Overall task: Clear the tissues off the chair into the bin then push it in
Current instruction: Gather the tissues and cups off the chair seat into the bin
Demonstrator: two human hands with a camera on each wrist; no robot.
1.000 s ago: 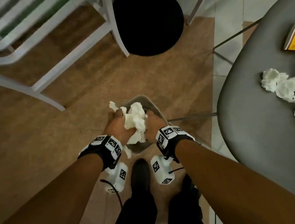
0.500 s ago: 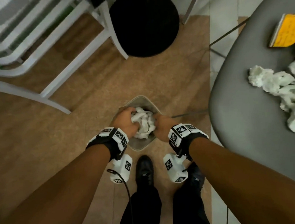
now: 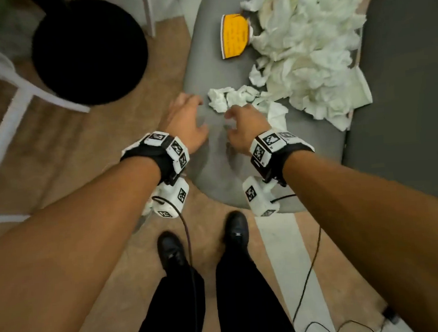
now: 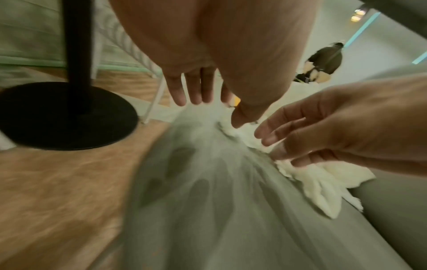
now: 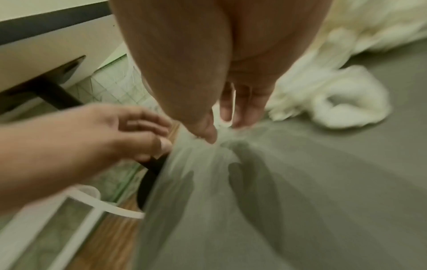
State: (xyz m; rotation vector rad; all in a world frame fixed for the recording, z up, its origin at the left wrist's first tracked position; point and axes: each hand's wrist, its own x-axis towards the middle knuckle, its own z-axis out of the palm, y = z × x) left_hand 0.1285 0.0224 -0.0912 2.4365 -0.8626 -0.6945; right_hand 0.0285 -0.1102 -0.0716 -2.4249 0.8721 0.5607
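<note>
A big heap of crumpled white tissues [image 3: 308, 54] lies on the grey chair seat [image 3: 212, 166], with a few small wads [image 3: 223, 100] at its near edge. My left hand [image 3: 190, 110] hovers over the seat's left rim, fingers [image 4: 196, 91] straight and holding nothing. My right hand [image 3: 238, 119] reaches just short of the small wads, fingers [image 5: 231, 109] loosely bent and empty. In the wrist views the nearest tissues [image 4: 323, 182] [image 5: 335, 106] lie beside the right hand. The bin is out of sight.
A yellow card [image 3: 234, 36] lies on the seat left of the heap. A black round stand base [image 3: 88, 50] and a white chair frame [image 3: 7, 124] stand on the wooden floor to the left. A dark grey surface [image 3: 404, 99] borders the seat's right. A cable [image 3: 308, 276] trails by my feet.
Both hands let go of the tissues they held in the bin and moved right to the chair seat, now empty. The view swung to the chair.
</note>
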